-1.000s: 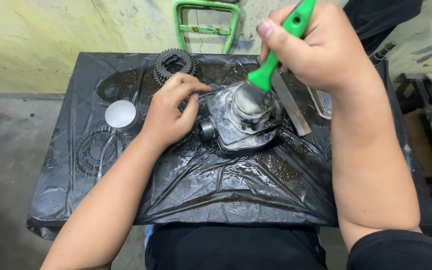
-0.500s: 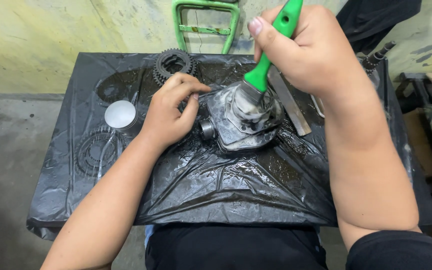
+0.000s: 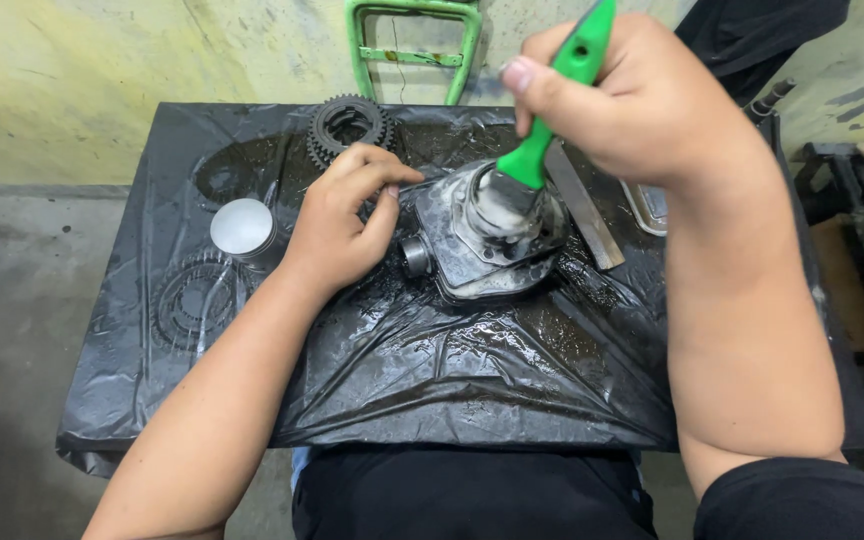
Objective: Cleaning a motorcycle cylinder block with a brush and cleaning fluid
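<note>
Seen from the head camera, a surface (image 3: 382, 390) draped in wet, oily black plastic sheet fills the middle of the view. Near its centre lies a grey metal engine part (image 3: 477, 240), a squarish casting with a round raised opening on top and a short stub on its left side.

The right hand (image 3: 642, 110) comes down from above, its fingers (image 3: 527, 75) closed tightly around the green handle of a brush (image 3: 537, 150). The brush stands tilted, handle leaning up and to the right, and its bristle end is pressed into the round opening of the metal part.

The left hand (image 3: 342, 220) rests at the left edge of the part, its fingers (image 3: 387, 172) curled, with the fingertips touching the casting's upper left corner; it steadies the piece rather than enclosing it.

Just behind the left hand sits a dark toothed gear (image 3: 349, 125). Left of the hand stands a small round silver tin (image 3: 243, 229), and below that a second gear (image 3: 192, 300) lies under the plastic. A flat metal bar (image 3: 584, 208) lies just right of the part. Beyond the surface stands a green metal frame (image 3: 412, 50) against the yellowish wall.
</note>
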